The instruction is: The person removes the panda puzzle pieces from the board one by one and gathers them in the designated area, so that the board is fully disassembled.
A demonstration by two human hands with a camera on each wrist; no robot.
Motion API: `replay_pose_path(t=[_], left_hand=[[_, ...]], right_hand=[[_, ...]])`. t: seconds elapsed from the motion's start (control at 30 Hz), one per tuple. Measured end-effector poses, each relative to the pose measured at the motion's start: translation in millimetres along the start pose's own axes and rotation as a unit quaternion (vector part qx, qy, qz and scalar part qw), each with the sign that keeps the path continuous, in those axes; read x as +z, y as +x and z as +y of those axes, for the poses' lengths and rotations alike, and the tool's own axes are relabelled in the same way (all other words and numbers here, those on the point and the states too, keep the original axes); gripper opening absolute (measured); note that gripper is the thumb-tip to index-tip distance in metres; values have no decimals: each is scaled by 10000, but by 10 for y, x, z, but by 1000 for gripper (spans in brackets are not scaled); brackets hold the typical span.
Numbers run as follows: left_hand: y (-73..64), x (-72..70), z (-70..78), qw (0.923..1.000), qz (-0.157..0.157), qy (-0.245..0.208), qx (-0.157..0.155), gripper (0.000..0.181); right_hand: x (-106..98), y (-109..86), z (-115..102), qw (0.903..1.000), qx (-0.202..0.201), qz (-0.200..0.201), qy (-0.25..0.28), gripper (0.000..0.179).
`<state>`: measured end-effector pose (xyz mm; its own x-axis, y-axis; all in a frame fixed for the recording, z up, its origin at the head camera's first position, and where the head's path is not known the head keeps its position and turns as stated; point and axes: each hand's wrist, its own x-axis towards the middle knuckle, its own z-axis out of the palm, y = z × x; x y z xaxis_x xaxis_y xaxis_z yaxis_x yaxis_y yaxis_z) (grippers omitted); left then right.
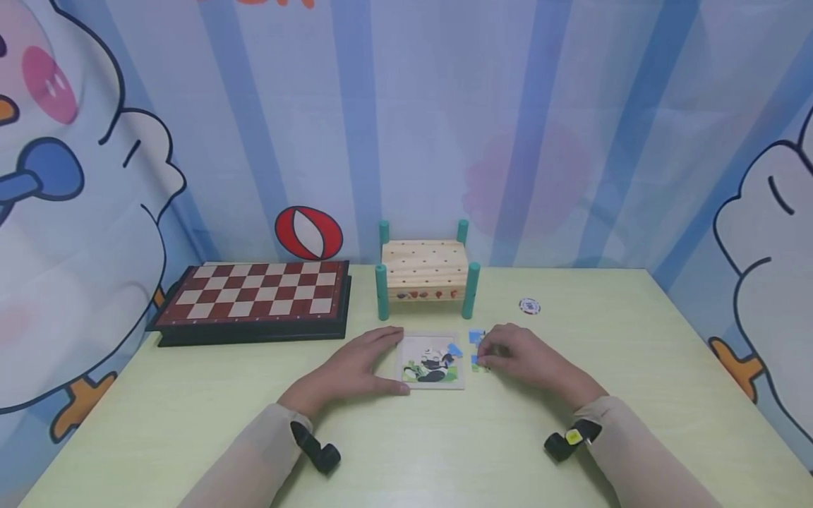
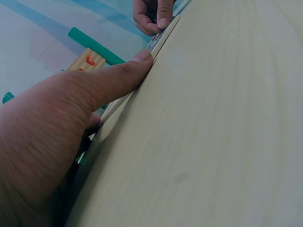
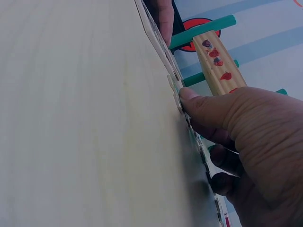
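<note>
A small square puzzle tray (image 1: 438,386) with a pale rim lies flat on the table, showing part of a panda picture (image 1: 432,367). My left hand (image 1: 356,367) holds its left side, thumb at the lower corner and fingers at the upper one. In the left wrist view the thumb (image 2: 118,75) lies on the tray's edge. Just right of the tray are several loose blue and green puzzle pieces (image 1: 476,337). Over them my right hand (image 1: 524,356) pinches a puzzle piece (image 3: 175,92) between thumb and curled fingers, which partly hide it.
Behind the tray stands a wooden pegged stand (image 1: 425,262) with green legs. A folded chessboard box (image 1: 254,296) lies at the back left. A round chip (image 1: 530,306) lies behind my right hand. A printed cloth (image 1: 432,127) hangs at the table's far edge.
</note>
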<state>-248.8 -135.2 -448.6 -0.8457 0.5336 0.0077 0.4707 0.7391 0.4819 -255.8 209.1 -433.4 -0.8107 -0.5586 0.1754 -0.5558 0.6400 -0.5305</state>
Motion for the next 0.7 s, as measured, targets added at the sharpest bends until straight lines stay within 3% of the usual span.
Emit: replay_pose_path(t=[0.7], left_hand=[[3, -2, -6, 10000, 37, -48, 37, 106]], right_hand=[[-10, -4, 12, 9995, -250, 107, -129, 12]])
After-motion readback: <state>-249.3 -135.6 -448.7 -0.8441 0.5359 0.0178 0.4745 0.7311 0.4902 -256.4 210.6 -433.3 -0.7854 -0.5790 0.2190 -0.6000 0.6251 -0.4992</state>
